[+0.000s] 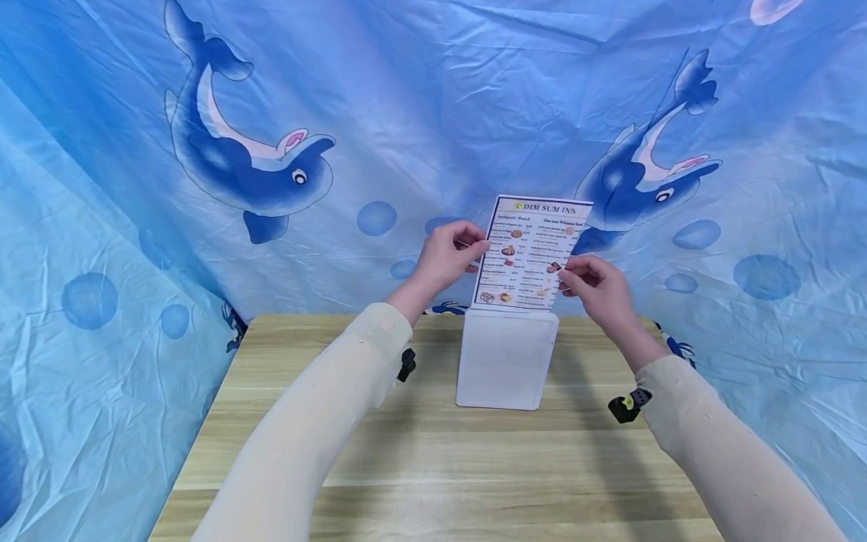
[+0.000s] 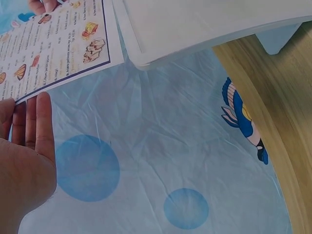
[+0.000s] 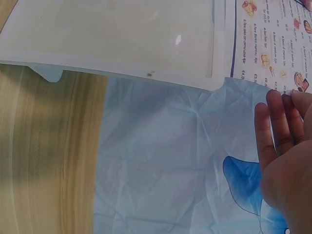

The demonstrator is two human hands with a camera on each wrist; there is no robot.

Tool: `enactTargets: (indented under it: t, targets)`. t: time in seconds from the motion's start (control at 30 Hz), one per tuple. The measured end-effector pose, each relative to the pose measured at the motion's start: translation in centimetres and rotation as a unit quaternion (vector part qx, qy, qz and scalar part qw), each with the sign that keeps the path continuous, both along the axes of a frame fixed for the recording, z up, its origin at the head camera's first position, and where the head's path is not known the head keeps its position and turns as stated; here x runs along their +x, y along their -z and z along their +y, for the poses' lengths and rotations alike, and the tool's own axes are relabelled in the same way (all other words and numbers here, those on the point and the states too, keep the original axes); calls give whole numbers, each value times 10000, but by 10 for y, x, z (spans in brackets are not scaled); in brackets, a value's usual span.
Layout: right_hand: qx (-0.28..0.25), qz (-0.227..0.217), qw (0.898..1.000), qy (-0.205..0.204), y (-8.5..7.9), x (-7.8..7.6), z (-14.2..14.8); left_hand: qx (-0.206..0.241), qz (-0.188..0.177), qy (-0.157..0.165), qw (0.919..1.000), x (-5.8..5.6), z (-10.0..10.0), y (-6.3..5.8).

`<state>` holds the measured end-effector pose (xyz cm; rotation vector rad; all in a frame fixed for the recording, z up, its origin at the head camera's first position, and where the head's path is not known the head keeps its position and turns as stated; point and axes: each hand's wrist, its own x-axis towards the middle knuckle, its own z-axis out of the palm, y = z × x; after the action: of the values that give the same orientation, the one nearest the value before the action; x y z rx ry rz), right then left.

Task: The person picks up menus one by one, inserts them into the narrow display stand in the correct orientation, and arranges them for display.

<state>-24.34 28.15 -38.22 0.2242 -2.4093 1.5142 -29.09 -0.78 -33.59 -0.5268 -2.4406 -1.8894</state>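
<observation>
A printed menu sheet (image 1: 528,256) headed "DIM SUM INN" stands upright at the top edge of a white display stand (image 1: 508,361). My left hand (image 1: 450,256) pinches the menu's left edge between thumb and fingers. On the opposite edge, lower down, my right hand (image 1: 596,290) pinches it too. In the left wrist view the menu's lower corner (image 2: 100,51) lies right beside the stand's rounded corner (image 2: 144,63). The right wrist view shows the menu (image 3: 273,48) meeting the stand's frame (image 3: 219,44) along its top side.
The stand rests near the far edge of a wood-grain table (image 1: 433,452). Behind and around it hangs a blue curtain (image 1: 433,113) printed with dolphins and bubbles. Black wrist devices (image 1: 626,406) are worn at both cuffs.
</observation>
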Motion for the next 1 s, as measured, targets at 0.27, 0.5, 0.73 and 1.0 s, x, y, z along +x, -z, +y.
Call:
enactTargets:
  t: [0.27, 0.5, 0.73, 1.0]
  targets:
    - [-103, -12, 9999, -32, 1, 3, 2, -9, 36, 0, 10000, 0, 1, 0]
    - [-82, 12, 10000, -31, -1, 5, 0, 23, 18, 12, 10000, 0, 0, -1]
    - [-21, 20, 10000, -28, -1, 6, 1, -17, 97, 64, 9999, 0, -1, -2]
    - [-4, 39, 10000, -35, -1, 8, 1, 29, 91, 110, 9999, 1, 0, -4]
